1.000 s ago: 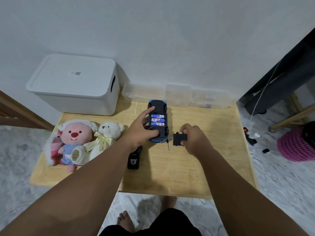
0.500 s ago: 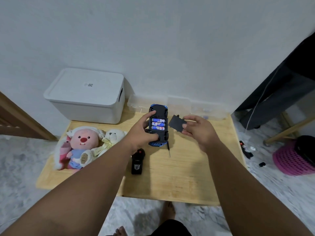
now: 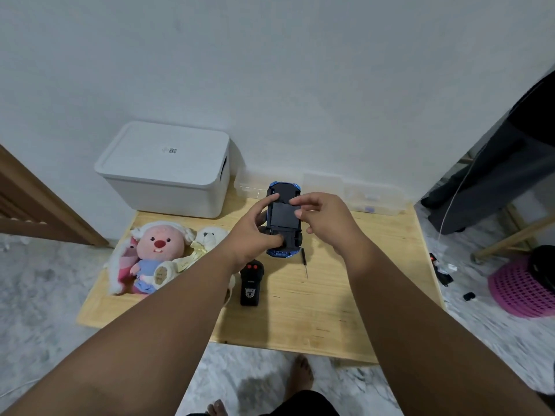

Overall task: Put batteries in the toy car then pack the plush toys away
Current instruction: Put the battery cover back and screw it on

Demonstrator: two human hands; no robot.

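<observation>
A blue toy car (image 3: 283, 190) lies upside down at the back middle of the wooden table (image 3: 345, 295). My left hand (image 3: 252, 232) grips its left side and underside. A black battery cover (image 3: 283, 214) now lies over the compartment, so the batteries are hidden. My right hand (image 3: 324, 220) rests fingertips on the cover's right and top edge. A pink plush beaver (image 3: 156, 253) and a white plush bear (image 3: 210, 238) lie together at the table's left.
A white lidded storage box (image 3: 165, 169) stands at the back left. A black remote control (image 3: 251, 282) and a small screwdriver (image 3: 304, 262) lie near the car. Clear plastic boxes (image 3: 369, 196) line the wall. A pink basket (image 3: 519, 289) sits on the floor, right.
My right hand carried the black cover from the table over to the car and laid it over the batteries, which are now hidden. My left hand kept hold of the car.
</observation>
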